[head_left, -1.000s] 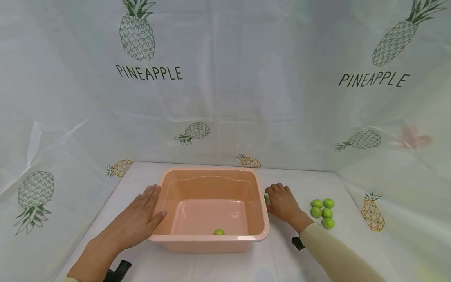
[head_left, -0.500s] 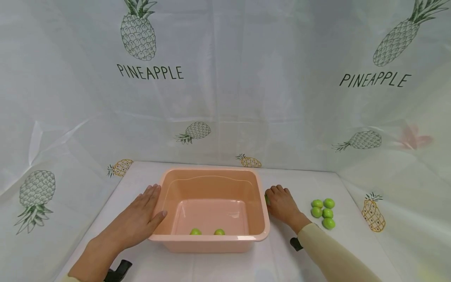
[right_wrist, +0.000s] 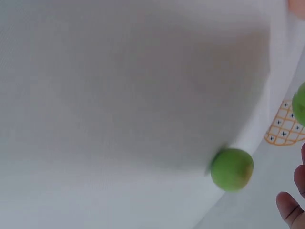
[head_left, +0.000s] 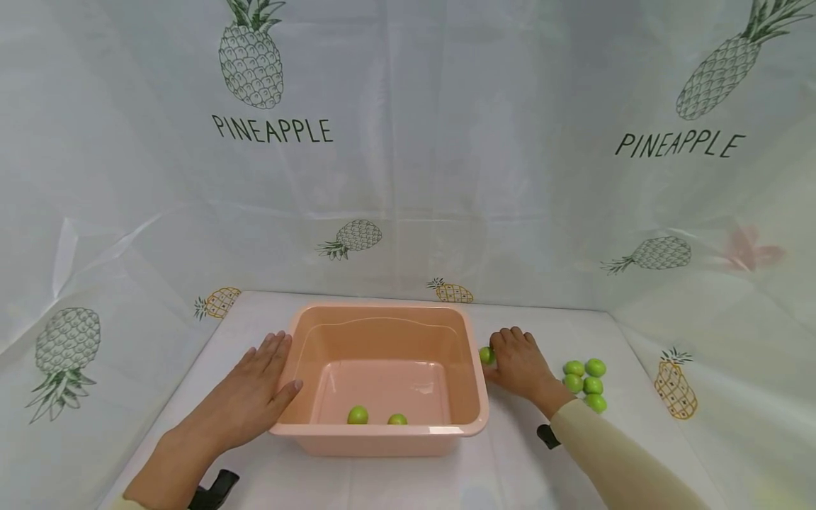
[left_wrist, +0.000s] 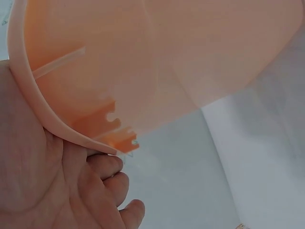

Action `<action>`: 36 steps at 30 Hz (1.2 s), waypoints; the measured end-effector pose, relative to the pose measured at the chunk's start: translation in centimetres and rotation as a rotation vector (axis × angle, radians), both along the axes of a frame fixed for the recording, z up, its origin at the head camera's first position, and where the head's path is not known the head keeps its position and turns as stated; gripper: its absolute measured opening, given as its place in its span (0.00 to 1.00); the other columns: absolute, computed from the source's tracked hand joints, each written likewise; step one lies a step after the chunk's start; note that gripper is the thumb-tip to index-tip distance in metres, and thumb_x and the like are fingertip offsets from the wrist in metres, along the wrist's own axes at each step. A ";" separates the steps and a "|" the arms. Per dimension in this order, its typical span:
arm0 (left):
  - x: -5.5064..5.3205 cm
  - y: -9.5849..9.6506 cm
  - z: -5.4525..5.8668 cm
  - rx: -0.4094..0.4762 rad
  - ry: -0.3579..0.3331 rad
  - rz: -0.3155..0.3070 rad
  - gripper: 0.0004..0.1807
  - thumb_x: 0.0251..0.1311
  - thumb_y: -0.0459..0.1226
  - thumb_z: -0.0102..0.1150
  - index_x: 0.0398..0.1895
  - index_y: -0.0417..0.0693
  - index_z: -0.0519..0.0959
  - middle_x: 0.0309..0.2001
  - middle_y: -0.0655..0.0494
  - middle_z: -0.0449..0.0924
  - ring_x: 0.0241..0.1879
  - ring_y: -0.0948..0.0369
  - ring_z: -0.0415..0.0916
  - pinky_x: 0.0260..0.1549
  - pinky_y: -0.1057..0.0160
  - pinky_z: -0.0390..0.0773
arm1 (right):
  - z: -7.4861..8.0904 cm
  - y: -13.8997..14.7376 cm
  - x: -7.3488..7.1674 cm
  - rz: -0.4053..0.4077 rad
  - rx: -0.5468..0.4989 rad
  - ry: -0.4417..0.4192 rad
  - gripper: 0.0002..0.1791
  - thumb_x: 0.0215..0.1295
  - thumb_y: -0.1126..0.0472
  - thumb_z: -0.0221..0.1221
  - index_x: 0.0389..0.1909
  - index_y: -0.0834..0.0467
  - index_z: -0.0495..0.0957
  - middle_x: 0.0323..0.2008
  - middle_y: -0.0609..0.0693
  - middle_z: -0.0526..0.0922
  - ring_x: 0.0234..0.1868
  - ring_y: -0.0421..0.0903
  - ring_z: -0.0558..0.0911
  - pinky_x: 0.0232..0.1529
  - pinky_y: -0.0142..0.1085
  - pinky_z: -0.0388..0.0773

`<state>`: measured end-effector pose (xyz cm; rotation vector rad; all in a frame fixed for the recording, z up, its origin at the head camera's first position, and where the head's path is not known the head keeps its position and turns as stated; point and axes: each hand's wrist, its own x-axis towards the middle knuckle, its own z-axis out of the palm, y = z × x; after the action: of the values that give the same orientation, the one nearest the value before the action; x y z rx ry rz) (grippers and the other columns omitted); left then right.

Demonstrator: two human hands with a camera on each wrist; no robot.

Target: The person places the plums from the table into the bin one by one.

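A peach-coloured plastic basin (head_left: pixel 376 431) stands mid-table. Along its left rim lies my left hand (head_left: pixel 258 388), fingers fairly straight and thumb over the edge; the left wrist view has the rim (left_wrist: pixel 52 121) against my palm. Beside the basin's right wall, my right hand (head_left: pixel 519 365) pinches a small round green fruit (head_left: pixel 486 355) between thumb and fingers. Its fingertips (right_wrist: pixel 288 205) show at the edge of the right wrist view. Another green fruit (right_wrist: pixel 232 169) is on the tabletop there. Inside the basin are two more, a left fruit (head_left: pixel 358 415) and a right fruit (head_left: pixel 397 419), partly behind the front rim.
Right of my right forearm, several green fruits (head_left: pixel 593 385) sit in a cluster on the white tabletop (head_left: pixel 535 322). A pineapple-printed curtain (head_left: pixel 497 177) hangs behind and at both sides. Black straps (head_left: pixel 219 489) are on the wrists.
A second green fruit has appeared in the basin and shifted slightly right and back. My right hand has moved a little right, away from the wall, with a fruit showing more. My left hand stays put.
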<state>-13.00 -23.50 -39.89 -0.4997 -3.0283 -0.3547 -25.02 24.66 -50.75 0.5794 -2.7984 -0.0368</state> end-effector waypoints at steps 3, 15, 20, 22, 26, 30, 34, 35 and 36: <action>0.0 0.0 0.0 -0.009 0.005 0.001 0.44 0.79 0.53 0.51 0.81 0.29 0.55 0.81 0.31 0.54 0.81 0.35 0.52 0.77 0.32 0.57 | 0.5 0.4 0.2 0.007 0.015 0.002 0.29 0.63 0.35 0.67 0.39 0.58 0.75 0.34 0.49 0.74 0.41 0.51 0.73 0.46 0.51 0.76; 0.1 0.0 0.1 -0.003 0.003 -0.015 0.43 0.80 0.53 0.50 0.81 0.28 0.55 0.81 0.31 0.54 0.81 0.35 0.52 0.77 0.33 0.57 | 2.7 1.8 1.0 0.048 0.053 0.070 0.21 0.58 0.44 0.66 0.38 0.56 0.76 0.31 0.46 0.72 0.37 0.49 0.72 0.42 0.47 0.74; 0.2 0.0 0.1 -0.012 0.014 -0.015 0.43 0.79 0.52 0.51 0.80 0.27 0.56 0.81 0.30 0.55 0.81 0.34 0.53 0.76 0.32 0.58 | 3.6 2.0 1.4 0.079 0.062 0.098 0.21 0.58 0.44 0.66 0.39 0.56 0.76 0.33 0.47 0.73 0.38 0.49 0.72 0.44 0.48 0.77; 0.2 -0.1 0.1 -0.018 0.018 -0.013 0.42 0.79 0.52 0.52 0.80 0.27 0.56 0.81 0.30 0.55 0.81 0.34 0.53 0.76 0.33 0.58 | 4.0 2.0 1.5 0.095 0.061 0.113 0.20 0.57 0.44 0.66 0.38 0.56 0.76 0.32 0.47 0.73 0.37 0.49 0.71 0.43 0.47 0.76; 0.3 -0.1 0.1 -0.023 0.019 -0.010 0.42 0.79 0.52 0.51 0.80 0.28 0.57 0.81 0.30 0.55 0.81 0.35 0.53 0.76 0.33 0.58 | 4.6 2.0 1.8 0.121 0.058 0.139 0.20 0.56 0.45 0.67 0.38 0.56 0.76 0.31 0.46 0.72 0.36 0.48 0.70 0.40 0.45 0.74; 0.2 0.0 0.2 -0.028 0.007 -0.004 0.43 0.79 0.53 0.51 0.81 0.28 0.56 0.81 0.31 0.54 0.81 0.35 0.52 0.77 0.32 0.57 | 5.3 1.9 2.0 0.148 0.058 0.171 0.20 0.55 0.45 0.67 0.37 0.56 0.76 0.31 0.46 0.72 0.35 0.48 0.69 0.38 0.43 0.72; 0.2 0.1 0.4 -0.039 0.002 -0.001 0.43 0.79 0.53 0.51 0.81 0.29 0.55 0.81 0.31 0.54 0.81 0.35 0.51 0.77 0.32 0.57 | 6.1 1.8 2.2 0.186 0.037 0.213 0.20 0.54 0.46 0.67 0.37 0.57 0.76 0.31 0.47 0.73 0.35 0.48 0.70 0.38 0.44 0.73; 0.1 0.1 0.4 -0.043 0.003 -0.001 0.43 0.79 0.53 0.51 0.81 0.28 0.55 0.81 0.31 0.54 0.81 0.35 0.51 0.77 0.32 0.57 | 6.3 1.8 2.2 0.195 0.031 0.223 0.19 0.54 0.47 0.67 0.36 0.57 0.76 0.31 0.47 0.74 0.35 0.48 0.71 0.38 0.45 0.73; 0.1 0.1 0.4 -0.046 0.012 -0.004 0.43 0.79 0.53 0.51 0.81 0.28 0.56 0.81 0.31 0.55 0.81 0.35 0.52 0.77 0.32 0.57 | 6.7 1.8 2.3 0.203 0.024 0.233 0.19 0.54 0.47 0.67 0.36 0.57 0.76 0.31 0.48 0.74 0.35 0.48 0.71 0.38 0.45 0.73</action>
<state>-12.87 -23.38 -39.50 -0.5089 -3.0310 -0.2813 -22.74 26.43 -44.10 0.8073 -2.5061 -0.0900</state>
